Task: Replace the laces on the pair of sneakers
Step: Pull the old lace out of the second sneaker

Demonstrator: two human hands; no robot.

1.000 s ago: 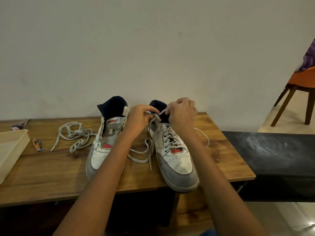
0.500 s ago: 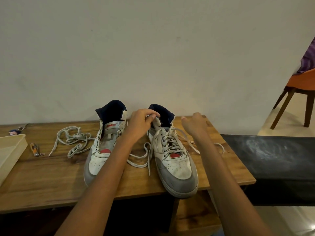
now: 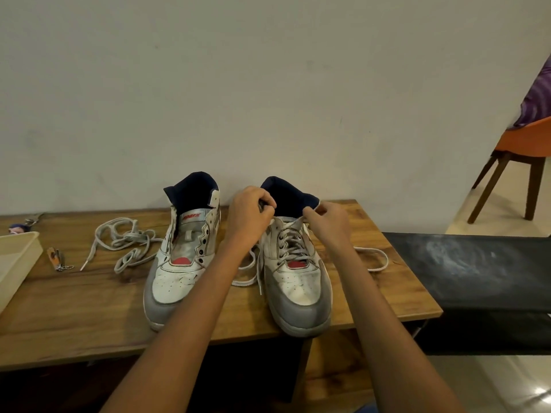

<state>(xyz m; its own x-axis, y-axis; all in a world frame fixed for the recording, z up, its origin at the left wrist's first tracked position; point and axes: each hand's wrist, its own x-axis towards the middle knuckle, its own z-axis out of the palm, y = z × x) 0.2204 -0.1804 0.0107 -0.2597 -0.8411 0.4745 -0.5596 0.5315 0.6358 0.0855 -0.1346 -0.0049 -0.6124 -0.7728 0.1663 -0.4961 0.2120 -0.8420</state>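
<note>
Roughly halfway: right sneaker (image 3: 298,272) laced nearly to the top, both hands' fingers (image 3: 267,204) pinching its lace; left sneaker (image 3: 182,257) beside it bare.

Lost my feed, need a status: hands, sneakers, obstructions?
Both hands, left and right, pinching lace at right sneaker collar. Left sneaker unlaced; loose lace beside it. Nothing blocking.

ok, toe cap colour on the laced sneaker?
Grey toe cap on the laced sneaker, white panel behind it; head view.
</note>
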